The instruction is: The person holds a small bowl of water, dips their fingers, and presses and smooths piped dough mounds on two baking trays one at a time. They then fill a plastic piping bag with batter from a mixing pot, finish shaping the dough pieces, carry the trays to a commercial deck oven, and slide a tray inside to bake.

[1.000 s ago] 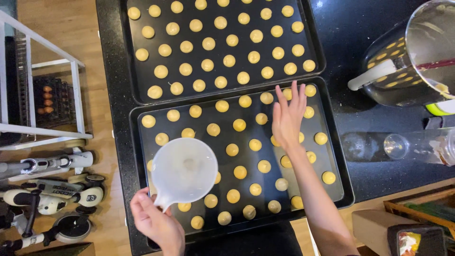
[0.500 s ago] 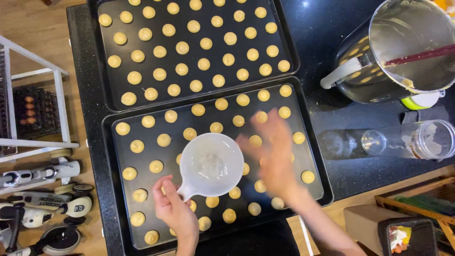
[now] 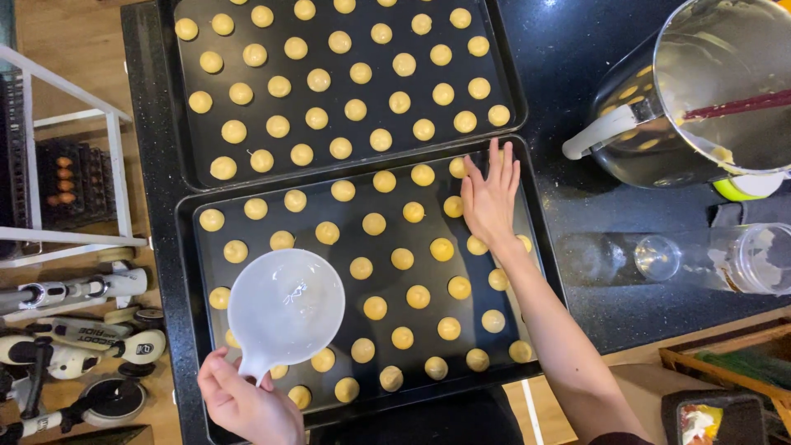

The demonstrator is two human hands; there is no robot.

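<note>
Holding white bowl [image 3: 286, 307] by its handle in left hand [image 3: 247, 404] over near baking tray [image 3: 188, 247], right hand [image 3: 490, 198] flat and spread on far-right dough mounds [image 3: 375, 224]; both trays fully piped, unbaked.

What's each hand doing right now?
Left hand: closed on the white bowl's handle.
Right hand: open, flat over the near baking tray, holding nothing.
</note>
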